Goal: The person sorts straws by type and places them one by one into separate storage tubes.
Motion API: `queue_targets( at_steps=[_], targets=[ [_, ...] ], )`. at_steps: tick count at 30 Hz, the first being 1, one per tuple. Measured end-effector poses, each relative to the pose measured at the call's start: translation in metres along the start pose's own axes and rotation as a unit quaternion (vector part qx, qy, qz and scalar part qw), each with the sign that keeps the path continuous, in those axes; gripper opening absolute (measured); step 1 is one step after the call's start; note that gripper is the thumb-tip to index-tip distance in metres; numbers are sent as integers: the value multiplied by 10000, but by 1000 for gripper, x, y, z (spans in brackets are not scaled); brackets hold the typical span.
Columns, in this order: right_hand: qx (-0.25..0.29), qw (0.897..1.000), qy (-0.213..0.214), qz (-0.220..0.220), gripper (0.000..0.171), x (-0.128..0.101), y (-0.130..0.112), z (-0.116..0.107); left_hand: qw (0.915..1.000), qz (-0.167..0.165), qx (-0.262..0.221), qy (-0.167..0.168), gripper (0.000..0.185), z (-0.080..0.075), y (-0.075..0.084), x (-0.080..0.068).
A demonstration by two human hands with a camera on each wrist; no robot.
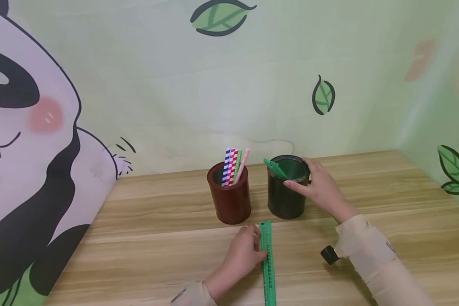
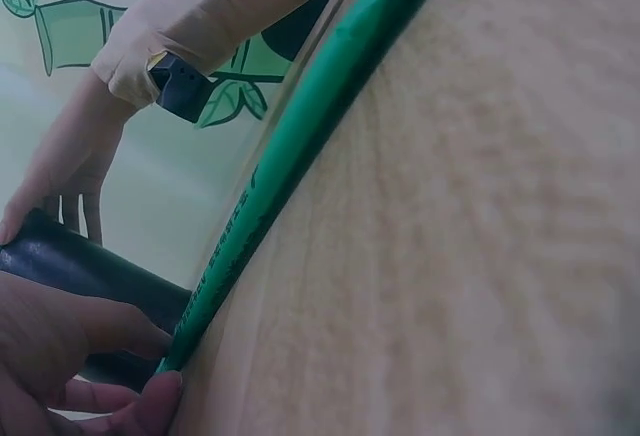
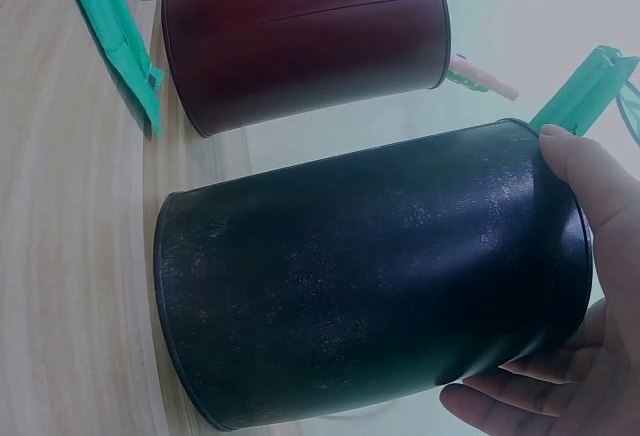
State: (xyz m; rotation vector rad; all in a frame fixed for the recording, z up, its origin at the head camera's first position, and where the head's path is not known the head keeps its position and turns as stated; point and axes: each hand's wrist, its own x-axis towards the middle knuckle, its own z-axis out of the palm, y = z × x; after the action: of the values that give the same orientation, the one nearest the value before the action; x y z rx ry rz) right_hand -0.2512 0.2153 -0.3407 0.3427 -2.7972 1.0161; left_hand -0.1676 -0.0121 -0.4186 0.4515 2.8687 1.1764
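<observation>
A dark green round tin [image 1: 287,187] [image 3: 370,276] stands on the wooden table [image 1: 157,250], with a green wrapped stick [image 1: 274,168] poking out of it. My right hand [image 1: 316,187] grips the tin's rim, thumb on the near side, fingers on the far side. To its left stands a dark red tin [image 1: 230,196] [image 3: 300,41] holding several striped and dotted paper straws [image 1: 234,166]. In front of the tins lie green wrapped sticks [image 1: 267,263] [image 2: 290,166] flat on the table. My left hand [image 1: 242,257] pinches them near their far end.
A small black cap-like object [image 1: 330,254] lies on the table by my right sleeve. A wall with panda and leaf pictures [image 1: 30,127] rises behind and to the left of the table. Bare wood spreads to the left and right of the tins.
</observation>
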Motion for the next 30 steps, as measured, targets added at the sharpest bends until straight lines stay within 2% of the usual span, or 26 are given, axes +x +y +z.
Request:
queue_targets(
  at_steps=[7, 16, 19, 24, 30],
  targets=[
    [34, 10000, -37, -27, 96, 2, -1, 2, 9996, -74, 283, 56, 36, 0, 3, 1],
    [7, 10000, -27, 12, 96, 2, 0, 2, 9991, -127, 394, -43, 35, -2, 3, 3],
    [-26, 10000, -21, 14, 96, 1, 0, 2, 9988, -238, 408, -112, 34, -3, 3, 3],
    [-86, 10000, -18, -11, 97, 1, 0, 1, 9985, -469, -13, -281, 32, -4, 3, 4],
    [-83, 10000, -39, 23, 98, 1, 0, 0, 9942, -725, -644, -459, 32, -4, 2, 4]
  ],
)
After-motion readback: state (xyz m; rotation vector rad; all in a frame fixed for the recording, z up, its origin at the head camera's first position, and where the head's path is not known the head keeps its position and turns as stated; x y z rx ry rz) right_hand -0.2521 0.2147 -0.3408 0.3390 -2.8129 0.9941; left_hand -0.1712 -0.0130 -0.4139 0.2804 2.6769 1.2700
